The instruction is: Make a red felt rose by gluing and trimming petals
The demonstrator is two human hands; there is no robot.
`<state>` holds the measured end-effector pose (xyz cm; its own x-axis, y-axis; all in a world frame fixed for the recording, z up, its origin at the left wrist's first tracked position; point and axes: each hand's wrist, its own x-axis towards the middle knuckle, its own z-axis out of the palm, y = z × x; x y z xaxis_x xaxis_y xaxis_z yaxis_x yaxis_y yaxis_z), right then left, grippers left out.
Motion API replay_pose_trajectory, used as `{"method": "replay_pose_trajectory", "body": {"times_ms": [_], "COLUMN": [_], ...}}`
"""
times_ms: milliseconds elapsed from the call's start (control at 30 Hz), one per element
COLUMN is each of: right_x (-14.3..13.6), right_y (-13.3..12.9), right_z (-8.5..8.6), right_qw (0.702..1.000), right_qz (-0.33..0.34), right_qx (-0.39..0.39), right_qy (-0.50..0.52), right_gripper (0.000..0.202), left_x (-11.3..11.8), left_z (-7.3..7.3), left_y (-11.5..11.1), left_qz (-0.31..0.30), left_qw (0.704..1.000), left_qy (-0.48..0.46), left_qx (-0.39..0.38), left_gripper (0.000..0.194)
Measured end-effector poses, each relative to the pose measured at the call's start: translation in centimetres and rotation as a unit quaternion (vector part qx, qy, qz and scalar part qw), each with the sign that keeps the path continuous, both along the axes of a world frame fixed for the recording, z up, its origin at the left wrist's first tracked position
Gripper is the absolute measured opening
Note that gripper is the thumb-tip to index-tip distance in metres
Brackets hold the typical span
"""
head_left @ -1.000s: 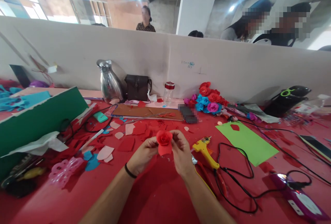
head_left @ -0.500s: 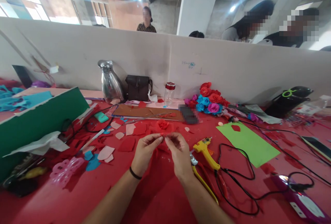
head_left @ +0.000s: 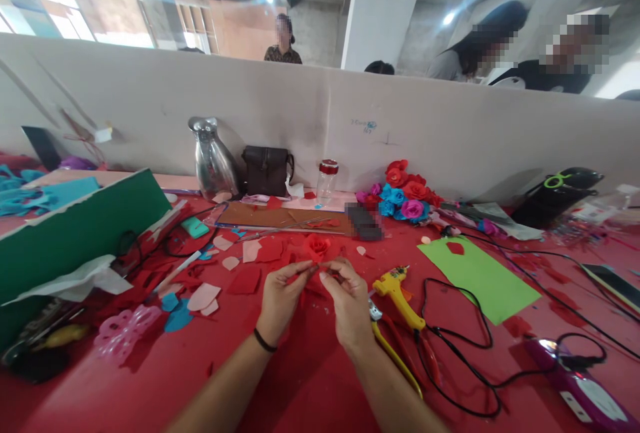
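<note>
Between my two hands, a red artificial rose (head_left: 318, 245) stands with its bloom tipped away from me. My left hand (head_left: 280, 296), with a dark band at the wrist, pinches the rose's base between thumb and fingers. From the other side, my right hand (head_left: 351, 300) pinches the same base, its fingers curled and partly hidden. The fingertips of both hands almost meet. Just right of my right hand lie a yellow hot glue gun (head_left: 400, 294) and pliers (head_left: 395, 353) with yellow and red handles.
Loose petals (head_left: 203, 295) and red scraps (head_left: 244, 281) lie to the left, near a green board (head_left: 90, 226). Behind are a steel jug (head_left: 215, 160), a glass bottle (head_left: 327, 183) and finished flowers (head_left: 407, 193). A black cord (head_left: 465, 360) loops beside a lime sheet (head_left: 480, 280).
The rose has turned slightly, its bloom showing more openly and a little farther right. My fingers have shifted slightly at its base, with both hands still pinching it.
</note>
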<state>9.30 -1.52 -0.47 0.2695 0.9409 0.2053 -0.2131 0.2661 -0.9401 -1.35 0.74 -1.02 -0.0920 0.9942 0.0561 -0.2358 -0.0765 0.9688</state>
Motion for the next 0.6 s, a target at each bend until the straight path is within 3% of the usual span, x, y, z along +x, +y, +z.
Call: {"method": "replay_pose_trajectory", "body": {"times_ms": [200,333,467,533,600], "right_x": [-0.2,-0.5,-0.5,-0.3,-0.1], "right_y": [-0.3,-0.8,-1.4,-1.5,-1.2], "right_z": [0.4,1.0,1.4,1.4,1.1], "right_qw": [0.999,0.989,0.977,0.985,0.996], "right_qz": [0.034,0.127,0.21,0.161,0.059], "right_qx": [-0.024,-0.049,-0.025,-0.012,-0.01], "right_qy": [0.031,0.05,-0.029,-0.066,-0.063], "right_gripper": [0.015,0.015,0.021,0.03,0.037], "left_x": [0.0,-0.2,-0.1,0.0,0.1], "left_z": [0.0,0.0,0.2,0.4,0.6], "left_y": [-0.1,-0.4,-0.4,-0.3,-0.2], "left_qz": [0.038,0.028,-0.013,-0.035,-0.042], "left_qw": [0.999,0.999,0.998,0.994,0.99], "left_qy": [0.017,0.026,-0.045,-0.091,-0.123], "left_qx": [0.019,0.024,-0.034,-0.055,-0.057], "left_gripper": [0.008,0.004,0.01,0.015,0.016]}}
